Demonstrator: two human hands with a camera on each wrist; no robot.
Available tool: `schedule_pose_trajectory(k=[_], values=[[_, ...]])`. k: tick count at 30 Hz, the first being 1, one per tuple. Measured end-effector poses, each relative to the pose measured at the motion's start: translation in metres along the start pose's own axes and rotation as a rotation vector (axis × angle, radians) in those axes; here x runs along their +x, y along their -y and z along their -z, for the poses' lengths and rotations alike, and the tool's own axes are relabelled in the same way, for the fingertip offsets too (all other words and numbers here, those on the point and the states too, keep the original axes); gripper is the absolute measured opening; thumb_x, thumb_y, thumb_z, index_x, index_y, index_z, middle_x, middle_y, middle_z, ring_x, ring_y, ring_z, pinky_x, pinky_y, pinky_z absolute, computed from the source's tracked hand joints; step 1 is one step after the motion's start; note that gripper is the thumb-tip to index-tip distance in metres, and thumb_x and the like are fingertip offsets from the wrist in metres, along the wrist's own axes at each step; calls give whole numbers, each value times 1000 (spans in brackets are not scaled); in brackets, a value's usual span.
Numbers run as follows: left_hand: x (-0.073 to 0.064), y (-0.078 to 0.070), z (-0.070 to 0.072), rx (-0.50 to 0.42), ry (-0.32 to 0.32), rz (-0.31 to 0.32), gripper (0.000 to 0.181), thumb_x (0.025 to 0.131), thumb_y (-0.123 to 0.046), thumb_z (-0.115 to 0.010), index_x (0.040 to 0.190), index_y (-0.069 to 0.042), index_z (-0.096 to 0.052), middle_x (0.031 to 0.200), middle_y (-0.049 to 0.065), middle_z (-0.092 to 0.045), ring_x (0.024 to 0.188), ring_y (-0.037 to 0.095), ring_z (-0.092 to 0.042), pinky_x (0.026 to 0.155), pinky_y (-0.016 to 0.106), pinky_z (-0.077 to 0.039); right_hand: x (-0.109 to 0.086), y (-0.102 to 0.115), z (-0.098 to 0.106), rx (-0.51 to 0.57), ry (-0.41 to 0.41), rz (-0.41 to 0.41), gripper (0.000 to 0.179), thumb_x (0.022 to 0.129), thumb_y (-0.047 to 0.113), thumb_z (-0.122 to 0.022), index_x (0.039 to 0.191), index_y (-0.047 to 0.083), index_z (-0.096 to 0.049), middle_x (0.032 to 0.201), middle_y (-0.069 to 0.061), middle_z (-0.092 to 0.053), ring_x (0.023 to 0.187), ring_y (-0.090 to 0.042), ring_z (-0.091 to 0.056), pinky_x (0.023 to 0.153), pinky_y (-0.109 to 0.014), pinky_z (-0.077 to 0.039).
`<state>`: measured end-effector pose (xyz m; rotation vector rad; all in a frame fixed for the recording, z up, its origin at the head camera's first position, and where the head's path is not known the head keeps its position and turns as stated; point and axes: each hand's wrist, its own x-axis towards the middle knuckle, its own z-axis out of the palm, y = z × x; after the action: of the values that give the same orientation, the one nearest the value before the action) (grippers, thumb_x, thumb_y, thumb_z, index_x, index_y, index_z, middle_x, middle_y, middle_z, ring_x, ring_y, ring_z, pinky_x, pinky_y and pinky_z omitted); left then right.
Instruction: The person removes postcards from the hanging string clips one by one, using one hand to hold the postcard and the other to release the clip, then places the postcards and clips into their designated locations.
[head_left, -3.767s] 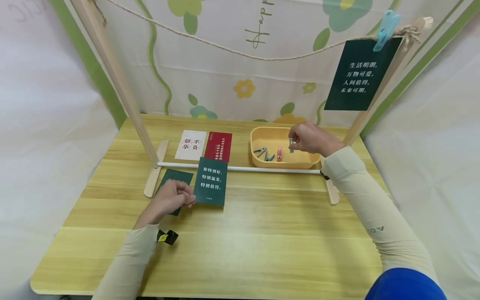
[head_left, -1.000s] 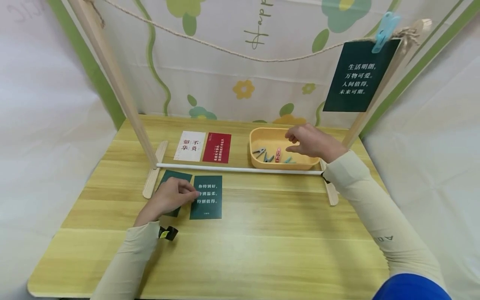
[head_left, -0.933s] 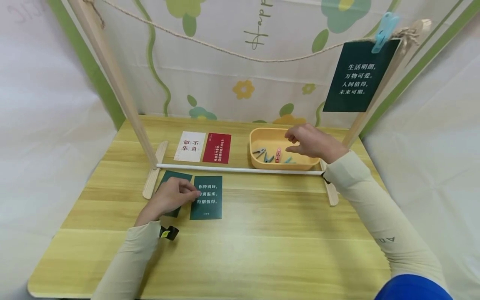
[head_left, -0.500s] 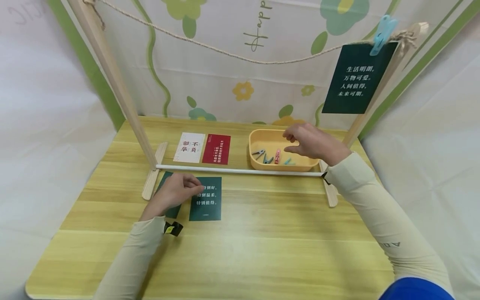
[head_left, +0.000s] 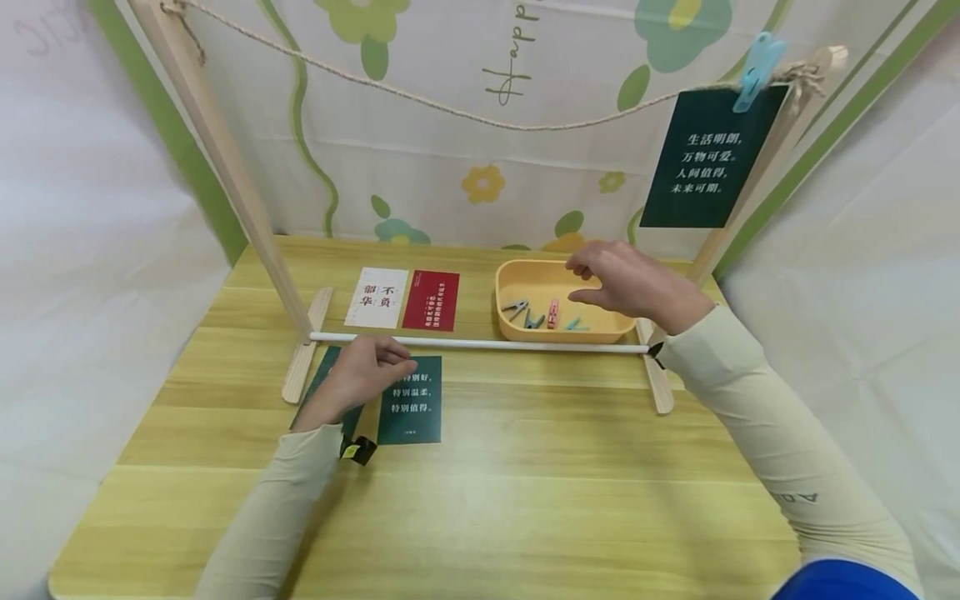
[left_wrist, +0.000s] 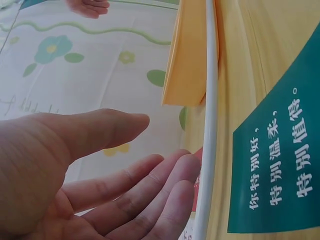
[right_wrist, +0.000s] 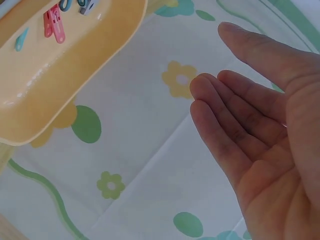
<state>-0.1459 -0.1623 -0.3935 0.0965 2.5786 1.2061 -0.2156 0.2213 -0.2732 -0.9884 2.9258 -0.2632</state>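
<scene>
My left hand [head_left: 366, 371] is over two dark green cards, its thumb and fingers apart with nothing between them in the left wrist view. One green card [head_left: 411, 412] with white writing lies flat by its fingertips. The other green card [head_left: 321, 385] is partly hidden under the hand. Above the right part of a yellow tray [head_left: 501, 292], my right hand [head_left: 633, 279] holds nothing, fingers relaxed. In the tray lie a pink clothespin [head_left: 552, 313], a light teal clothespin [head_left: 576, 324], and grey and dark blue-grey clothespins [head_left: 534, 320].
A wooden frame [head_left: 225, 167] with a white bar [head_left: 480, 343] stands across the table. From its sagging rope [head_left: 450, 108], a blue clothespin [head_left: 759, 71] hangs a green card [head_left: 712, 162] at right. A white card [head_left: 377, 297] and a red card [head_left: 431, 301] lie behind the bar.
The lifted green card now lies flat on the table, and my left hand has let it go and shifted slightly right. The teal clothespin dropped from my right hand into the tray.
</scene>
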Motion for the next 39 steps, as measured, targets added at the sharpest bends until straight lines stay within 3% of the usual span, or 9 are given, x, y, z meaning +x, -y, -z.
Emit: schedule_pose_trajectory(k=[8, 17, 27, 39], values=[[5, -5, -2, -23, -14, -18, 34, 101, -28, -72, 126, -6, -72, 121, 13, -76, 106, 26, -71, 91, 39, -62, -6, 6, 10, -29, -27, 15, 37, 93, 13, -82, 123, -5, -70, 114, -20, -74, 104, -33, -71, 93, -50, -61], [12, -17, -3, -35, -67, -91, 30, 101, -24, -72, 125, -5, -72, 120, 14, -77, 105, 28, -74, 94, 43, -63, -12, 14, 22, -65, -53, 42, 37, 93, 16, -83, 122, -4, -71, 114, -18, -74, 103, -32, -73, 90, -48, -63], [17, -26, -6, -40, -95, -123, 31, 102, -25, -72, 124, -4, -72, 119, 14, -77, 107, 29, -74, 92, 44, -63, -19, 21, 33, -70, -45, -6, 40, 92, 21, -84, 123, 0, -71, 119, -16, -74, 105, -31, -71, 93, -49, -63], [21, -40, -8, -86, -123, -189, 29, 102, -21, -70, 126, -5, -71, 124, 15, -75, 110, 31, -72, 98, 47, -62, -27, 29, 46, -105, -66, 4, 42, 93, 23, -83, 125, -1, -70, 117, -16, -74, 105, -31, -72, 92, -49, -62]])
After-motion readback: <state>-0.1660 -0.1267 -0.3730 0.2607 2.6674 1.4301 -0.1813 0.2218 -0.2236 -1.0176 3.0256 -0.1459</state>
